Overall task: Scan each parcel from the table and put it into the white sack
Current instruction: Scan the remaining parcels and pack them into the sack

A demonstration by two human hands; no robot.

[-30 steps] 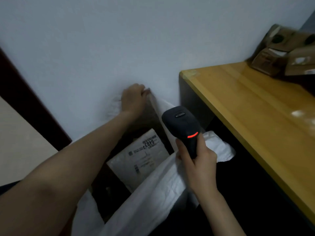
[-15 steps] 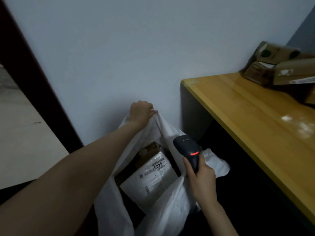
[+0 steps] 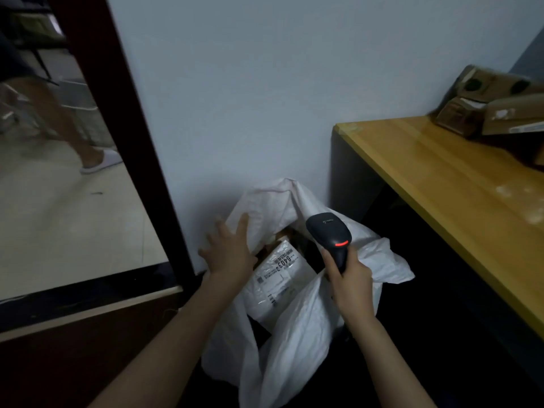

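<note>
- My left grip [image 3: 228, 254] is spread wide and holds nothing. Its fingertips lie at the left rim of the sack [image 3: 297, 334]. Since nothing pinches that rim, I judge the mouth may sag shut, and the next parcel could catch on the fabric or slide to the floor.
- My right grip [image 3: 350, 278] is wrapped round the handle of the scanner [image 3: 329, 234], at the right side of the sack's mouth. I cannot tell whether it also pins the fabric under it. If it does not, that side may slump too.
- One white parcel [image 3: 276, 275] lies inside the sack, between the two grips, label up. The scanner's head is close above it, so a stray read could count it twice.
- The brown parcels [image 3: 485, 113] sit on the worktop [image 3: 441, 184], well away to the right of the right grip and above it. Only the left grip is free, so a one-handed reach across could drop one.
- Well left of the left grip, a blurred leg [image 3: 59, 113] shows beyond the door frame [image 3: 123, 136].
</note>
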